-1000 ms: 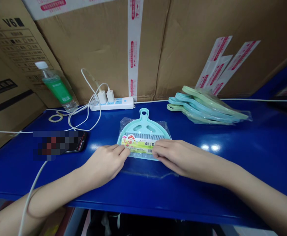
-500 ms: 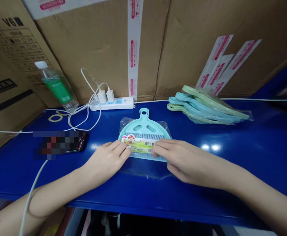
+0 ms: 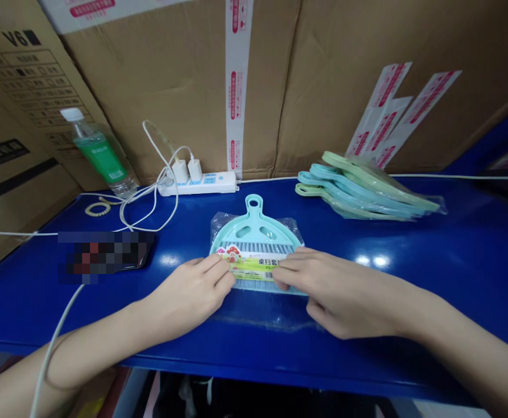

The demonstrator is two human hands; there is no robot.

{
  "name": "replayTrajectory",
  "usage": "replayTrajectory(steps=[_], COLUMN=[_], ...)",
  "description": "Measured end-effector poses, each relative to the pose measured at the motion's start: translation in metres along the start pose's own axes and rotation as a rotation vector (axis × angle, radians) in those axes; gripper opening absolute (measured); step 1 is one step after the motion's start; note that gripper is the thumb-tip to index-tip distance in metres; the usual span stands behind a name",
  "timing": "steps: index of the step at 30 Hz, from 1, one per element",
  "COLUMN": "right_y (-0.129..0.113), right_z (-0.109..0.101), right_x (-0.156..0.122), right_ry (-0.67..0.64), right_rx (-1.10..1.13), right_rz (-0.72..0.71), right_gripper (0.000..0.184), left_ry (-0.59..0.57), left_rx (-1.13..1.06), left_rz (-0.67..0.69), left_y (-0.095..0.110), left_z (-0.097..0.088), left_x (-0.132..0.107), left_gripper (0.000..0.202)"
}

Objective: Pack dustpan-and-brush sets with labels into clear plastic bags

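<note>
Dustpan set: a turquoise dustpan set (image 3: 254, 227) with a grey-bristled brush (image 3: 258, 248) lies flat at the centre of the frame on the blue table (image 3: 254, 360), its handle (image 3: 254, 213) pointing toward the top.
Clear wrapper: the clear wrapper (image 3: 262, 317) surrounds the set and spreads below it in a loose flap.
Left hand: the left hand (image 3: 197, 293), left of centre, has its fingers bent onto the left end of the printed label (image 3: 254, 265); whether it pinches the film or only presses, I cannot tell.
Right hand: the right hand (image 3: 336, 296), right of centre, lays its fingertips on the label's right end, thumb spread apart lower down; a firm grip cannot be made out.
Likely handling: probably light, with a fairly stiff pan and soft bristles; the film looks slippery and easily crumpled.
Best hold: the handle or the pan's rim should give a surer hold than the loose flap.
Compared with a second ago: the set and label sit slightly lower in the frame, and the right thumb stands farther from its fingertips.
Wrapped pile: the wrapped pile (image 3: 367, 194) at upper right looks unchanged.
</note>
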State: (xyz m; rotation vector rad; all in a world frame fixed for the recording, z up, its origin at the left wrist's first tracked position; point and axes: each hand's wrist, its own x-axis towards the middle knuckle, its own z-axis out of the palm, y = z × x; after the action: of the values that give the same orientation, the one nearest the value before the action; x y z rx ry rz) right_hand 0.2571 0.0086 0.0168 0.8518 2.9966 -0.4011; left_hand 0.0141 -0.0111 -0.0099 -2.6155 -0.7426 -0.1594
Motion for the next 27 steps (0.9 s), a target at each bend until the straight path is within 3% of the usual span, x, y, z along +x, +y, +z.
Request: replayTrajectory(steps=[12, 17, 23, 27], right_y=[0.001, 0.003, 0.003, 0.006], right_z=[0.001, 0.000, -0.001, 0.004], right_x=[-0.001, -0.001, -0.001, 0.002], right_ry=[-0.022, -0.056, -0.043, 0.028], right_rx=[0.013, 0.034, 0.035, 0.057], right_rz=[0.023, 0.032, 0.044, 0.073], right_gripper=[0.027, 0.026, 0.023, 0.016], left_ry=[-0.162, -0.202, -0.175, -0.170], left_rx=[-0.266, -0.378, -0.357, -0.331], left_rz=[-0.004, 0.001, 0.019, 0.053], left_y=[-0.008, -0.009, -0.007, -0.007], left_z=[-0.013, -0.017, -0.014, -0.014], left_x=[-0.002, -0.004, -0.004, -0.003], left_gripper=[0.015, 0.031, 0.012, 0.011])
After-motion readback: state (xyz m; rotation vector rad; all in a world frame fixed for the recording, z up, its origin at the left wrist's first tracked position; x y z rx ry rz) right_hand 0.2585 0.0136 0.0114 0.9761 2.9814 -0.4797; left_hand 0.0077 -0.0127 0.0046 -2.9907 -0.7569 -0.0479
